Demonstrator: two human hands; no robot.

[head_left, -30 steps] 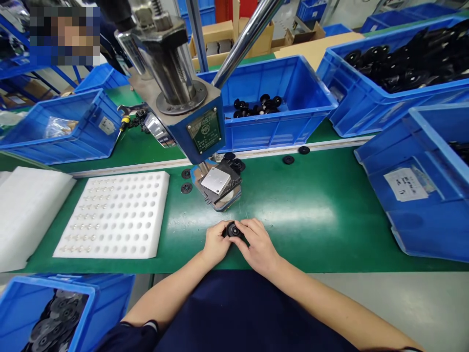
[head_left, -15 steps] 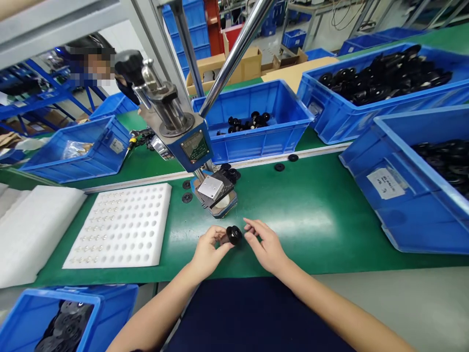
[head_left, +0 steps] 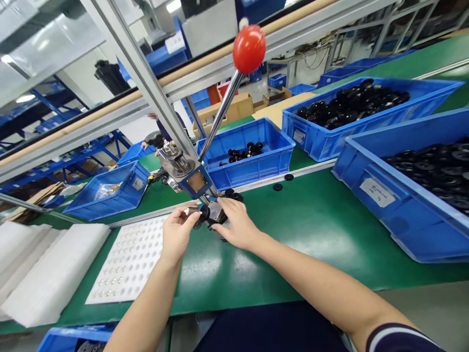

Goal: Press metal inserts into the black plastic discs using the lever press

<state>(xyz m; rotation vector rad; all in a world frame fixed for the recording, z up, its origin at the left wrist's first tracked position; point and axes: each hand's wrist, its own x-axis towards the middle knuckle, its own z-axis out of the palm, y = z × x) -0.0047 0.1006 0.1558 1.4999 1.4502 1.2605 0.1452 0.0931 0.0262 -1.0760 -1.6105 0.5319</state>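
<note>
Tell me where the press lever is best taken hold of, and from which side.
Grip the red ball knob at the top of the lever, likely with the right hand coming from the front and closing over it. The lever slants up and rightward from the press head; the ball is its only shaped handle, farthest from the pivot.

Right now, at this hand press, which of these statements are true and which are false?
1. The press lever ends in a red knob. True.
2. The right hand grips that knob. False: it rests low at the press fixture.
3. The left hand holds a black round part at the press. True.
4. The blue bin behind the press is empty. False: it holds black parts.
</note>
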